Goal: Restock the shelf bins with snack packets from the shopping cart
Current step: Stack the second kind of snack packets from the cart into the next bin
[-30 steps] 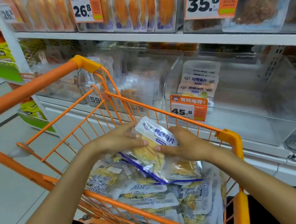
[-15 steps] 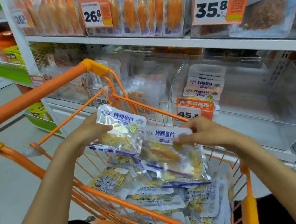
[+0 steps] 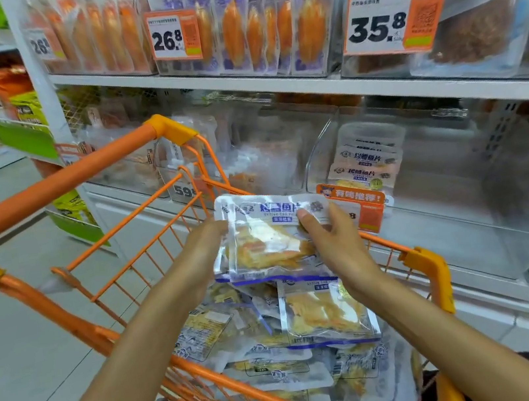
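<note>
While both hands, left hand (image 3: 206, 244) and right hand (image 3: 328, 238), grip packets (image 3: 269, 237) above the cart (image 3: 425, 265), far-right bin (image 3: 459, 169) looks mostly empty; many packets remain.

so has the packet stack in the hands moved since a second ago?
Yes. The packet stack has risen out of the cart, now above its far rim and nearer the clear bin.

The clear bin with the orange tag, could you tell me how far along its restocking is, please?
Barely begun: the clear bin holds only a few packets at its left end. In hand: the left hand and right hand hold a small stack of packets above the orange cart. Left: many packets in the cart.
</note>
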Tool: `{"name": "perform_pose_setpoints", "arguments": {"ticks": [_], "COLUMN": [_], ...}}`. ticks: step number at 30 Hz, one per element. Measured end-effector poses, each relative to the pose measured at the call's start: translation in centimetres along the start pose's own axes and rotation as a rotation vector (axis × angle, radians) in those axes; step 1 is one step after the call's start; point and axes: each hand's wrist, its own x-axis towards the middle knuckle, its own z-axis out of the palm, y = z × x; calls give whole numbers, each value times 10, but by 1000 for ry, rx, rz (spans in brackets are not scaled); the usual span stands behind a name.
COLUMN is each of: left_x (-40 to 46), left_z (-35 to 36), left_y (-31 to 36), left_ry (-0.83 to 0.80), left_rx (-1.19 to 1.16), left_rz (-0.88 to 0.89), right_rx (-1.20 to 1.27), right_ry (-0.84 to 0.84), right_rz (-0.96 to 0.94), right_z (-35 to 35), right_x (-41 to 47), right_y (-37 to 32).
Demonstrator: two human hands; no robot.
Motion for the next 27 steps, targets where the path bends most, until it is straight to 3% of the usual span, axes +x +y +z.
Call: {"name": "perform_pose_setpoints", "arguments": {"ticks": [5, 8, 16, 18, 22, 27], "left_x": [-11, -12, -22, -22, -7, 29], "left_z": [20, 21, 4, 12, 49, 104], "left_y": [0, -2, 16, 34, 74, 95], "left_ry": [-37, -21, -219, -289, -413, -477], "left_rx": [-112, -59, 147, 188, 348, 441], "left_rz": [64, 144, 441, 574, 770, 928], "right_rx": [-79, -108, 37, 2, 163, 46], "right_ry": [45, 71, -145, -53, 225, 446], "right_rz": [-40, -57, -193, -246, -227, -325], "right_z": [11, 10, -25, -41, -72, -115], "right_x": [-2, -6, -21, -15, 4, 29], "right_y": [-8, -12, -49, -51, -48, -31]}}
